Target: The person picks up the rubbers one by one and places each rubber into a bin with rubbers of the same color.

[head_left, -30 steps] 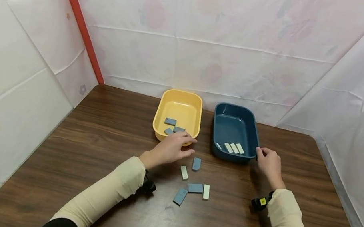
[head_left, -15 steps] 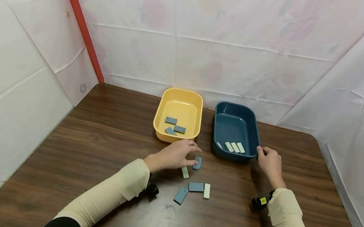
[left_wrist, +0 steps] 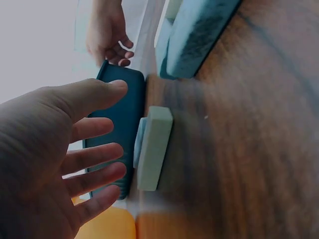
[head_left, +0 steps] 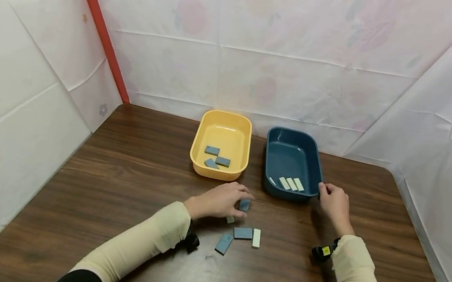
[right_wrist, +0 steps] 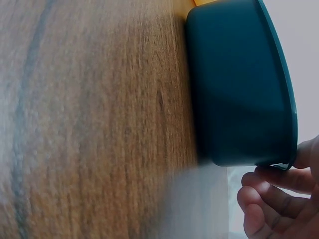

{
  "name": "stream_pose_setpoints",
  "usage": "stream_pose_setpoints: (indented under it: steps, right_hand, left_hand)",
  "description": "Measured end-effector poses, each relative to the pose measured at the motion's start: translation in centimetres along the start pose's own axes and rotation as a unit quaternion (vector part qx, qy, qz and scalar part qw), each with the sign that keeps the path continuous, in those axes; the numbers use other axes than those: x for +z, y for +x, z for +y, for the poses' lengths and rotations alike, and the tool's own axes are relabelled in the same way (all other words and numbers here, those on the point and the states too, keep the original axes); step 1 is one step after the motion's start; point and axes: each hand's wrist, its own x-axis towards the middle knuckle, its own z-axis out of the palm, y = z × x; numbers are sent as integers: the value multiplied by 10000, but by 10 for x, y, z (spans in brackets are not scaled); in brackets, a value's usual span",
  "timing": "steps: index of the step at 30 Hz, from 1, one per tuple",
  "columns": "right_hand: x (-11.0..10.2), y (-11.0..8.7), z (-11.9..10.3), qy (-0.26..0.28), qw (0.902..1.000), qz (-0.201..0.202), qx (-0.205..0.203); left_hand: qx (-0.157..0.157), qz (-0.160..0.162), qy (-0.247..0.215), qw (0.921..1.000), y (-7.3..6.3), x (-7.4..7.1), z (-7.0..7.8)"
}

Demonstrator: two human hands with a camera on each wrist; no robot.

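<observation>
My left hand [head_left: 220,200] is over the table, its thumb and fingers spread on either side of a grey-blue rectangular block [head_left: 244,205]. No block is held in it; in the left wrist view the fingers [left_wrist: 94,160] are extended. A pale green block [head_left: 230,220] lies partly hidden below that hand. At the right, my right hand [head_left: 334,208] pinches the near right corner of the dark blue tray [head_left: 287,195] by its rim, thumb and index finger meeting there in the right wrist view.
Two more grey-blue blocks [head_left: 223,244] and another pale green block [head_left: 256,238] lie nearer on the wooden table. The yellow tray [head_left: 216,174] holds 3 grey-blue blocks [head_left: 212,150]. Several pale blocks [head_left: 291,184] sit in the blue tray. White cloth [head_left: 240,63] hangs behind.
My left hand has moved from the near rim of the yellow tray, right and toward me, to the grey-blue block. My right hand has stayed on the blue tray's corner.
</observation>
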Motion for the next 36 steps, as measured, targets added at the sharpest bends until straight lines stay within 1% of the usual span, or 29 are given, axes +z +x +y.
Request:
stream_pose_setpoints:
  steps: [6,13,18,22,26,32,36]
  right_hand:
    - [0,-1,-1,23,10000,-30,51]
    - [0,-1,-2,9,10000,-39,88]
    - [1,-1,-1,-41,10000,79,-1]
    - [3,-1,1,-66,9997,188,-160]
    - [3,-1,2,-52,9995,206,-253]
    - [2,-2,2,-40,9995,173,-262]
    - [1,-2,2,-37,9997,122,-220]
  left_hand:
    - [45,-74,-30,10000,1,3,3]
    - [17,-5,38,10000,2,6,3]
    - [-65,-31,-19,10000,3,10,1]
    - [-98,-2,-9,10000,3,11,1]
    - [-68,64,18,10000,3,11,1]
    - [-82,123,-56,9999,2,7,1]
    - [-120,265,-159,9995,1,4,0]
